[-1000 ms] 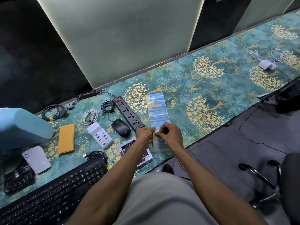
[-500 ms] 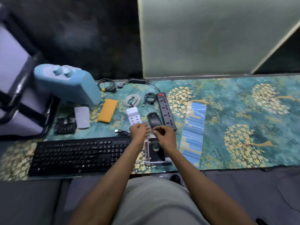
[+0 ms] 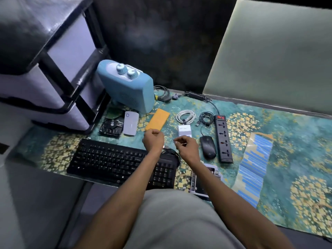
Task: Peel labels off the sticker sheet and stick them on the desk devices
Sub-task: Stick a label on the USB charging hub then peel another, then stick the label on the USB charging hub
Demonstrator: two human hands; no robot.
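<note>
Presently, in the head view, the right hand (image 3: 186, 148) pinches what appears to be a small peeled label at its fingertips (image 3: 177, 141), above the white multi-port charger (image 3: 184, 131), while the left hand (image 3: 153, 140) is loosely fisted, apparently empty, at the yellow case's (image 3: 157, 119) near end; the sticker sheet (image 3: 254, 166) lies flat at three o'clock, beyond the power strip (image 3: 223, 138) and mouse (image 3: 208, 147). Risk, as judged: the label may curl onto the fingers or land crooked, since nothing steadies the light charger. No containers are in view.
</note>
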